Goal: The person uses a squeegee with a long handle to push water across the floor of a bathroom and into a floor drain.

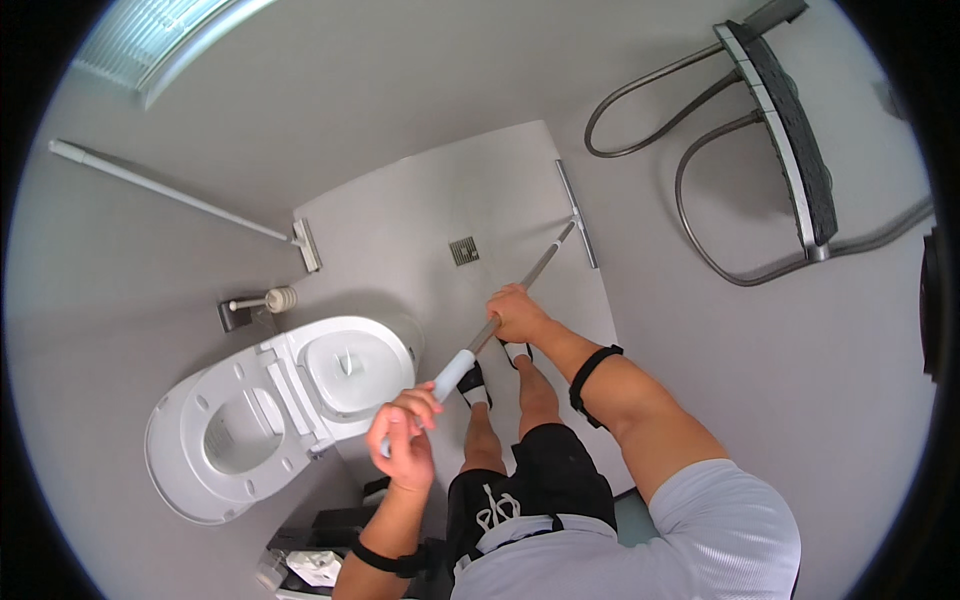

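A long-handled floor squeegee point(541, 264) slants across the middle of the head view. Its wide blade point(587, 244) lies along the foot of the right wall. My right hand point(517, 313) is closed around the metal pole, about midway down. Near the pole's top end, my left hand point(405, 435) holds the pale plastic grip point(454, 373), fingers curled around it and thumb raised. Between my right hand and the far wall, a square floor drain point(463, 251) is set in the light floor. My feet in dark slippers point(474, 381) stand just below the pole.
A toilet point(352, 365) with raised lid and seat stands at left. Beyond it are a wall-held toilet brush point(281, 299) and a white-handled squeegee point(180, 196) against the wall. Shower hoses point(684, 180) hang from a shelf point(780, 135) at right. Dark boxes point(341, 529) sit at lower left.
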A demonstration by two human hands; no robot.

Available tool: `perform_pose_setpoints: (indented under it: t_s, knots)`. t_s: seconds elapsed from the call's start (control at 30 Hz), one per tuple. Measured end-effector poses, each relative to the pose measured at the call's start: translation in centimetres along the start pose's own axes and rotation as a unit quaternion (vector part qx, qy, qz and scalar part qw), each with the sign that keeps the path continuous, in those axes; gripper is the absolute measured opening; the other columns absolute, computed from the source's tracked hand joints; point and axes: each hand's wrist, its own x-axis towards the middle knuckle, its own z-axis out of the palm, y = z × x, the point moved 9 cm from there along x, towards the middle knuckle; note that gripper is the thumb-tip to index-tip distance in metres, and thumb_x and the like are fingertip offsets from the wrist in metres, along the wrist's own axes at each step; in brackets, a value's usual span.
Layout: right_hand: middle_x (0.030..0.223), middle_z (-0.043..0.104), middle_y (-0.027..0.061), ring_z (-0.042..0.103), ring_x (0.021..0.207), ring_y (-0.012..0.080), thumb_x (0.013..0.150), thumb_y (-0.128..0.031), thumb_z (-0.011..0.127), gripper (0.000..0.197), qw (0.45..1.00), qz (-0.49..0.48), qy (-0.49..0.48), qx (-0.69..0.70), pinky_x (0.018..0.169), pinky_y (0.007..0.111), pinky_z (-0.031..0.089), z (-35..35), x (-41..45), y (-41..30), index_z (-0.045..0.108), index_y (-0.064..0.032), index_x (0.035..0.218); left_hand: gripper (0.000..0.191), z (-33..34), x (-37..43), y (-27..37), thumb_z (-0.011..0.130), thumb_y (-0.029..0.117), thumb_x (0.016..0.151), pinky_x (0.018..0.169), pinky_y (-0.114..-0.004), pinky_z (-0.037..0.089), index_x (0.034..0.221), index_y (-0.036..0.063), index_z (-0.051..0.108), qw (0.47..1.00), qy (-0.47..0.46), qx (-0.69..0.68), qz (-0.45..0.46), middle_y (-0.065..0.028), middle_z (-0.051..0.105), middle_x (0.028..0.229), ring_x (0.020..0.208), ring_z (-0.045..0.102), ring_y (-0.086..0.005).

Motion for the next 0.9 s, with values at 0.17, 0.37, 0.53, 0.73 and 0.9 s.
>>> perform_pose_setpoints:
  t_s: [0.17,0.37,0.53,0.73,0.9]
  knots:
    - [0.082,0.066,0.0121,0.061,0.091,0.0347,0.065,-0.026,0.07,0.018,0.997,-0.03,-0.059,0.051,0.092,0.047,0.04,2.5,0.7,-7.0,0.068,-0.0101,0.074,0.036,-2.9,-2.2,5.8,0.042,0.019,0.101,0.081,-0.051,0.047,0.067,0.0076,0.039,0.997,0.067,0.035,0.016,-0.0099,0.049,0.06,0.063,0.052,-0.0251]
    - [0.079,0.066,0.014,0.062,0.091,0.0342,0.071,-0.027,0.072,0.021,0.988,-0.07,-0.061,0.123,0.093,0.047,0.042,4.1,1.5,-17.4,0.067,-0.0072,0.074,0.039,-4.0,-4.2,15.3,0.04,0.022,0.102,0.076,-0.048,0.048,0.066,0.0079,0.04,0.984,0.097,0.144,0.04,-0.0099,0.048,0.057,0.06,0.052,-0.0243]
    - [0.084,0.068,0.0187,0.063,0.091,0.0377,0.075,-0.021,0.064,0.018,0.975,-0.082,-0.127,0.161,0.09,0.046,0.046,2.8,0.7,-19.5,0.068,-0.0033,0.076,0.039,-3.0,-5.9,17.7,0.041,0.023,0.103,0.079,-0.048,0.048,0.067,0.0077,0.04,0.979,0.112,0.165,0.04,-0.0104,0.049,0.057,0.062,0.053,-0.0247]
    - [0.086,0.069,0.0213,0.067,0.087,0.0393,0.077,-0.022,0.06,0.021,0.959,-0.153,-0.221,0.093,0.079,0.049,0.053,-3.4,1.5,-18.1,0.07,-0.0046,0.082,0.036,0.3,-6.8,17.9,0.048,0.037,0.1,0.1,-0.053,0.041,0.08,0.0076,0.039,0.971,0.133,0.198,0.035,-0.0117,0.052,0.075,0.084,0.058,-0.0281]
    - [0.087,0.07,0.0169,0.067,0.087,0.0379,0.077,-0.022,0.063,0.019,0.896,-0.282,-0.341,-0.032,0.077,0.048,0.053,-5.1,5.8,-13.2,0.072,-0.0086,0.085,0.012,5.2,-6.0,11.0,0.067,0.011,0.089,0.106,-0.053,0.04,0.089,0.0026,0.058,0.957,0.03,0.284,-0.042,-0.0211,0.064,0.116,0.126,0.053,-0.0407]
